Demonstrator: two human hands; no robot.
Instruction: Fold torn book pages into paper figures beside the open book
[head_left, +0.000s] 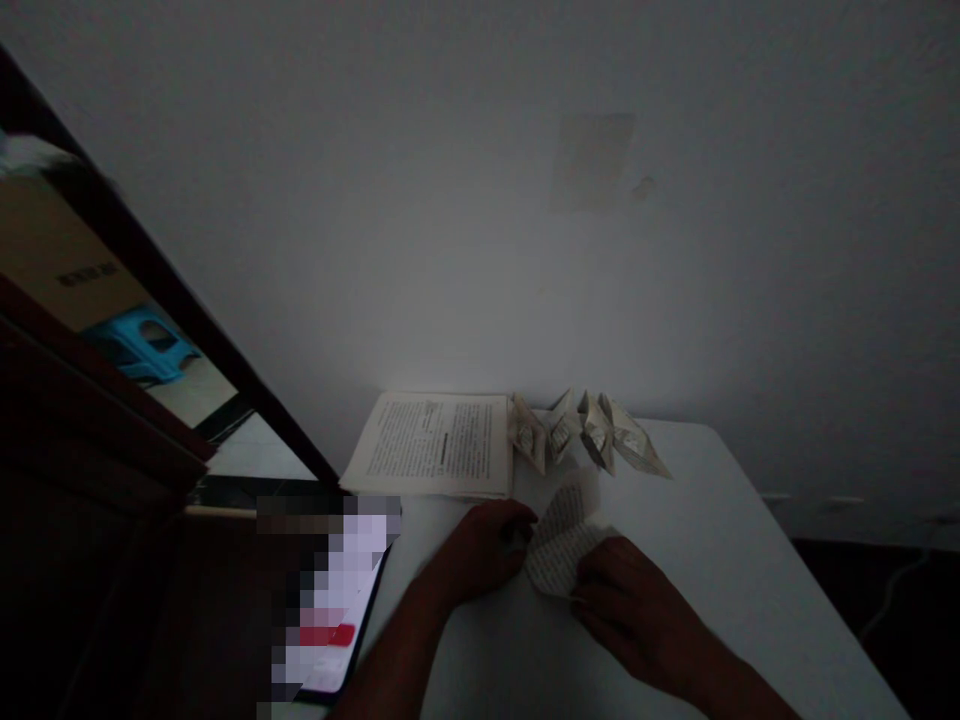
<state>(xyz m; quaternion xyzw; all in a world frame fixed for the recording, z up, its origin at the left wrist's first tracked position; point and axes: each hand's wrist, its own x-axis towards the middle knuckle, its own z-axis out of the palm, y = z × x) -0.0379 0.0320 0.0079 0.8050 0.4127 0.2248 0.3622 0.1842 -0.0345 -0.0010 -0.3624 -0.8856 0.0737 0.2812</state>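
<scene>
A partly folded sheet of printed paper (pixel 559 550) is held between my two hands just above the white table. My right hand (pixel 626 605) is closed, pinching the lower right edge of the paper. My left hand (pixel 491 550) has its fingers curled in at the paper's left edge; its fingertips are dark and partly hidden. Behind the paper, several folded paper boats (pixel 562 428) stand in a row. Left of them lies a stack of printed pages (pixel 439 450), its top sheet full of text.
A phone (pixel 341 600) with a lit, blurred screen lies at the table's left edge. The white table (pixel 690 520) meets a bare wall (pixel 450 250) at the back. On the left, a dark-framed mirror (pixel 187 290) reflects a cardboard box and a blue plastic stool.
</scene>
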